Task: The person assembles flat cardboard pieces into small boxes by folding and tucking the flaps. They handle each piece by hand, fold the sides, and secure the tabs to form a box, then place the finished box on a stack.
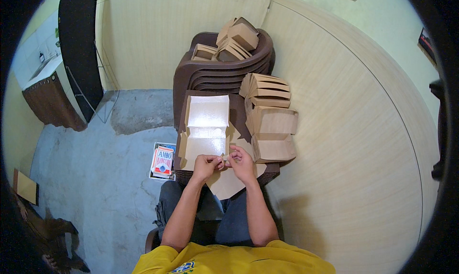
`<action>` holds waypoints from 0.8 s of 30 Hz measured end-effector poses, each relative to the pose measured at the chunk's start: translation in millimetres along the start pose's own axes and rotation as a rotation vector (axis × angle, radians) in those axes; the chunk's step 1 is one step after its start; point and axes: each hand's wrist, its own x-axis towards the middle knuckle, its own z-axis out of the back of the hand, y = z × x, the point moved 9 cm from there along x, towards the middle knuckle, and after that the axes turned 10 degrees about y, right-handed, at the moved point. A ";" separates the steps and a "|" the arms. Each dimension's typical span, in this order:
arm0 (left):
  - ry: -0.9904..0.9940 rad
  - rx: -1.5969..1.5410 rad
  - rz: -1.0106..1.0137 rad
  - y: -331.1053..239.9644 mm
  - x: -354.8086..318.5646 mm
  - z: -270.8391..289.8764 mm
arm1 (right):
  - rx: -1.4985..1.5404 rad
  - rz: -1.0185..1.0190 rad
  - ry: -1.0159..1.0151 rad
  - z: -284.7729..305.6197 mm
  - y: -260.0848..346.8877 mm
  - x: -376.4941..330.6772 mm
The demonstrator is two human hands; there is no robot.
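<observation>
A partly folded cardboard box [206, 112] with a shiny inner face lies on the brown chair seat in front of me. At its near right corner my left hand [209, 167] pinches the cardboard between thumb and fingers. Close beside it, my right hand [243, 165] is closed on a small tab at the same corner, some fingers curled up. Both hands' fingertips almost meet there. Beneath the box and my hands lies a flat, unfolded cardboard sheet [224, 184], its pointed edge over my lap.
Folded boxes [273, 126] stand in a row to the right of the seat. More boxes [236, 37] rest on the stacked brown chairs [210, 75]. A container with a printed packet [163, 160] stands on the floor at left. A wooden wall [354, 130] curves along the right.
</observation>
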 end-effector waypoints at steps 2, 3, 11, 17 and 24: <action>0.011 0.079 -0.026 -1.4 0.7 0.9 | -0.058 0.034 0.019 0.0 0.9 0.0; 0.018 0.092 -0.024 -0.6 1.3 0.9 | -0.088 -0.008 0.013 1.3 -3.1 0.4; 0.043 0.201 -0.127 -12.4 9.4 1.1 | -0.378 0.106 -0.007 0.1 25.5 2.8; 0.083 0.275 -0.095 -14.1 9.8 -3.5 | -0.459 0.086 -0.027 7.9 35.3 0.7; 0.059 0.213 -0.131 -21.1 6.8 -1.5 | -0.452 0.078 -0.011 10.7 36.2 2.3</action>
